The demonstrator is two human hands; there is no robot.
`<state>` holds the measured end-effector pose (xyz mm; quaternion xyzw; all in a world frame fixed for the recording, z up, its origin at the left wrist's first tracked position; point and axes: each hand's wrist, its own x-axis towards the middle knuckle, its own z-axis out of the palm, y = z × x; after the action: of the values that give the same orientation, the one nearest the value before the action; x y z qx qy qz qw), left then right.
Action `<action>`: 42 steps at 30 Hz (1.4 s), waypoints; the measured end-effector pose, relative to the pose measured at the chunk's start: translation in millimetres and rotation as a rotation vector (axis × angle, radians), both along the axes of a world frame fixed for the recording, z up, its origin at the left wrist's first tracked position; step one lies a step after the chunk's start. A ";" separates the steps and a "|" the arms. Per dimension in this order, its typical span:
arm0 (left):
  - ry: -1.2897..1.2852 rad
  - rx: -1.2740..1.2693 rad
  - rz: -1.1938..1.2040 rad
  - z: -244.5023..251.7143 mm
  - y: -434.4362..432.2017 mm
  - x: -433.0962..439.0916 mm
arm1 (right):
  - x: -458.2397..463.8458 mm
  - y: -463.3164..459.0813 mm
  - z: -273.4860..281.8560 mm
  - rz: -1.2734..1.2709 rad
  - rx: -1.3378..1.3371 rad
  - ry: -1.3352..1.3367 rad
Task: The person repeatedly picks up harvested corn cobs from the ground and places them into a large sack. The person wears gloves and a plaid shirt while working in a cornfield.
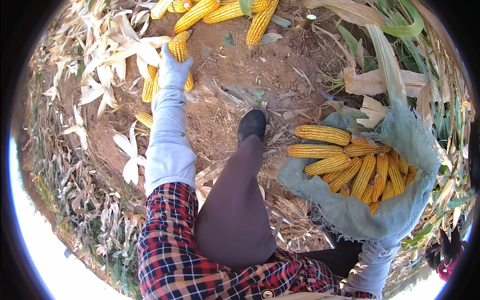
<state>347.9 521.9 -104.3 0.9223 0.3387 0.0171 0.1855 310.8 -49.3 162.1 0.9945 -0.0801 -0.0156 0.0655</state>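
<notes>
My left hand [174,69], in a pale knit glove, reaches out to the upper left with its fingers around a husked yellow corn cob [177,48]. More cobs lie under and beside it, one of them left of the wrist [149,84]. At the right stands a grey-green woven sack [375,221] with its mouth wide, holding several husked cobs [360,176]; some stick out over its left rim. My right forearm reaches to the sack's lower side, where the sack hides the hand.
Several husked cobs [232,11] lie on the soil at the top. Dry husks [108,56] are heaped at upper left. A cut stalk stub [308,22] sticks up at upper right. My shoe [252,125] is mid-view. Part of another person [446,255] shows at lower right.
</notes>
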 end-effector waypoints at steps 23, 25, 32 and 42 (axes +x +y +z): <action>-0.211 -0.719 0.036 1.2 -193.0 -45.0 | 1.0 0.1 6.0 -0.188 0.252 -0.060; -0.186 -0.157 0.190 -11.5 -118.4 -63.0 | -1.0 -8.0 4.5 -0.135 0.111 0.008; 0.288 0.273 0.402 -35.7 44.9 -147.6 | -9.8 -20.9 2.8 0.019 0.232 -0.064; 0.318 -0.118 0.504 -44.6 42.1 -139.0 | -6.4 -46.9 -6.4 -0.071 0.021 -0.017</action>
<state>208.9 564.0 -148.9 0.7879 0.5821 -0.1018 0.1732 304.4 -96.1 155.7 0.9918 -0.1156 -0.0101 0.0540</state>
